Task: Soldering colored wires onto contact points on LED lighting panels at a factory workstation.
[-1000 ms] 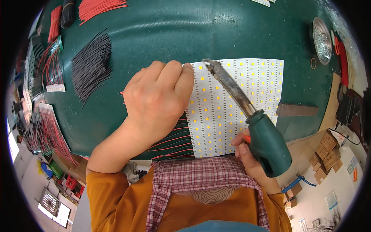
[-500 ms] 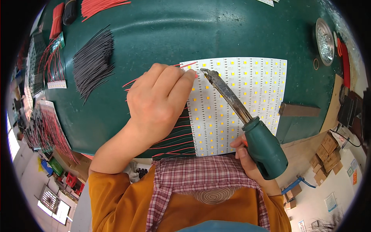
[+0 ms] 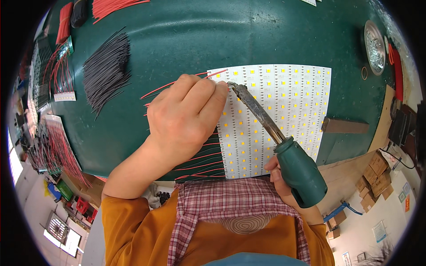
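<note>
A white LED board [image 3: 277, 95] with rows of yellow LEDs lies on the green mat. Red wires [image 3: 162, 90] and dark ones run out from its left edge. My left hand [image 3: 184, 111] is closed over the board's upper left part, its thumb and forefinger pinching a red wire that they mostly hide. Right at those fingertips is the dark tip of a soldering iron [image 3: 262, 116]. My right hand [image 3: 279, 179] is wrapped round the iron's thick green handle, which covers most of the fingers. The iron slants across the board from lower right to upper left.
Loose black wires [image 3: 106, 71] lie left of the board, with red wires [image 3: 117, 8] farther back. Wired strips [image 3: 55, 142] are heaped at the left edge. A brown bar [image 3: 345, 126] touches the board's right side; a metal dish [image 3: 375, 48] stands at the far right.
The iron has moved slightly left, bringing its tip to my left fingertips. My left hand has shifted a little right, still pinched. The board has barely moved.
</note>
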`<action>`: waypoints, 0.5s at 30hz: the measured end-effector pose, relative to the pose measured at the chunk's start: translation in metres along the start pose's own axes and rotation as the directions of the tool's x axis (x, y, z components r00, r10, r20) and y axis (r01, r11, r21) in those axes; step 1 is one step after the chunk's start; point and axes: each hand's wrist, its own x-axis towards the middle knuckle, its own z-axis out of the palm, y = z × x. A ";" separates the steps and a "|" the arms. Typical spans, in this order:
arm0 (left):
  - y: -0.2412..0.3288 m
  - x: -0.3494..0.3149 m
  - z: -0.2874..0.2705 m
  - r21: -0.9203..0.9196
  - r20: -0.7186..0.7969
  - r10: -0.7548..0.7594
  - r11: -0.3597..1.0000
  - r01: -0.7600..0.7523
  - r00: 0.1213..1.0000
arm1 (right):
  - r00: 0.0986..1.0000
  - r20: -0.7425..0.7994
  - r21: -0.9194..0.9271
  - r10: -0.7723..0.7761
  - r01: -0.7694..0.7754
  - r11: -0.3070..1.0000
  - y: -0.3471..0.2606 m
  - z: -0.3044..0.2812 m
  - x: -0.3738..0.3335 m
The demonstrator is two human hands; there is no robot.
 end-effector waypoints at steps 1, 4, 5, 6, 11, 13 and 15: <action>0.000 0.000 0.000 0.014 0.002 -0.001 1.000 0.001 1.000 | 1.000 0.001 0.000 -0.001 0.001 1.000 -0.001 0.000 0.001; -0.001 -0.001 0.000 0.026 -0.003 0.008 1.000 -0.008 1.000 | 0.994 0.000 -0.060 -0.106 0.106 0.993 -0.012 -0.005 0.005; -0.001 -0.002 0.000 0.028 -0.003 0.007 1.000 -0.007 1.000 | 0.996 0.001 0.067 -0.084 0.084 0.994 -0.021 -0.009 0.005; -0.002 -0.003 0.001 0.033 -0.001 0.005 0.999 -0.005 1.000 | 0.998 0.006 0.192 -0.063 0.061 0.979 -0.026 -0.011 0.006; -0.003 -0.002 0.001 0.049 0.004 0.004 0.999 -0.004 1.000 | 0.997 -0.018 0.431 -0.071 0.072 0.899 -0.021 -0.009 0.003; -0.003 -0.002 0.000 0.065 0.022 -0.017 0.998 0.015 1.000 | 0.992 -0.030 0.281 -0.122 0.126 0.952 -0.023 -0.008 0.003; -0.006 -0.001 0.000 0.004 -0.026 -0.016 1.000 0.016 1.000 | 0.994 -0.024 0.274 -0.102 0.105 0.956 -0.026 -0.008 0.003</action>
